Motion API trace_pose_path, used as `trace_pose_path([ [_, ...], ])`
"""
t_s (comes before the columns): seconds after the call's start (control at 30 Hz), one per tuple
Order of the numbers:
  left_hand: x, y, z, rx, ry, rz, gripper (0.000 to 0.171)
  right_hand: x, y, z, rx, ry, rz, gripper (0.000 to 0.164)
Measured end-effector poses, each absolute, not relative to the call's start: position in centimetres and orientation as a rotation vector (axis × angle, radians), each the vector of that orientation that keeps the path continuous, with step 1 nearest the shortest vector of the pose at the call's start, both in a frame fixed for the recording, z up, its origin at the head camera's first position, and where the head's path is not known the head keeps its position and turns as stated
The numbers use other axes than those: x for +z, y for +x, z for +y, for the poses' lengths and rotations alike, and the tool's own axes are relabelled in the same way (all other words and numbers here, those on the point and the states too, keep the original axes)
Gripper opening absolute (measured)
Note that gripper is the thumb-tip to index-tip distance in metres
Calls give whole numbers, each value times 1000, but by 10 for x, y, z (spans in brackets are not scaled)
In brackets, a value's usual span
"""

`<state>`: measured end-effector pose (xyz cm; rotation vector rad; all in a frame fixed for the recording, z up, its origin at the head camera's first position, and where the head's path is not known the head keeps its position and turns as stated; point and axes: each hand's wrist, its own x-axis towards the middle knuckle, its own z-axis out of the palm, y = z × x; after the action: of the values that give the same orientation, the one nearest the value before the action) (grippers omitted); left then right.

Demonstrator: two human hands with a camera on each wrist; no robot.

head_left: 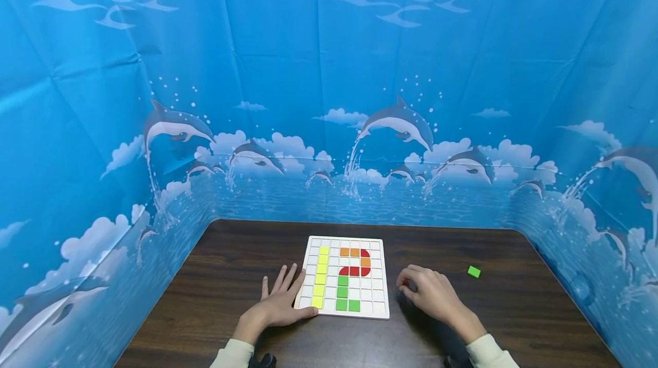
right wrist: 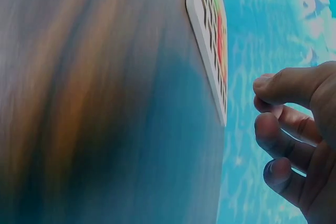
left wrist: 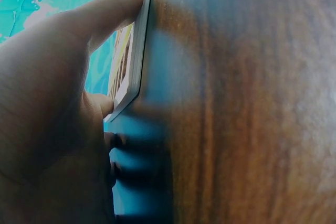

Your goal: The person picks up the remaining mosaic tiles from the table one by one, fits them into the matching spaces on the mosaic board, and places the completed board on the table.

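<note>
A white grid board (head_left: 377,282) lies on the table, bearing a column of yellow square tiles (head_left: 321,279), several orange and red tiles, some of the red ones rounded, and several green tiles (head_left: 342,292). Fingers spread, my left hand (head_left: 277,304) rests at the board's lower left corner. Its thumb (left wrist: 118,11) touches the near edge in the left wrist view, and another finger meets the side. To the right of the board, my right hand (head_left: 434,295) hovers with loosely bent fingers. Nothing shows between its thumb and fingertips (right wrist: 266,127). A loose green tile (head_left: 474,271) lies farther right.
The dark wooden table (head_left: 221,265) has rounded far corners. A blue curtain (head_left: 277,82) printed with dolphins and waves surrounds its back and both sides.
</note>
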<state>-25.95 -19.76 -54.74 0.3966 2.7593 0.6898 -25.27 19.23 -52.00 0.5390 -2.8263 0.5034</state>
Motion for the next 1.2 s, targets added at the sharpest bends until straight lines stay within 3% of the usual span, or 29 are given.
trace_pose_path([
  [0.47,-544,-259,-197,643,373,2770,110,-513,-261,274,514,369,-2833,11],
  [0.87,-568,-268,-203,681,396,2802,116,-511,-266,320,488,289,-2846,8],
  [1.2,-540,-258,-194,643,365,2766,110,-519,-274,344,466,193,-2886,21],
])
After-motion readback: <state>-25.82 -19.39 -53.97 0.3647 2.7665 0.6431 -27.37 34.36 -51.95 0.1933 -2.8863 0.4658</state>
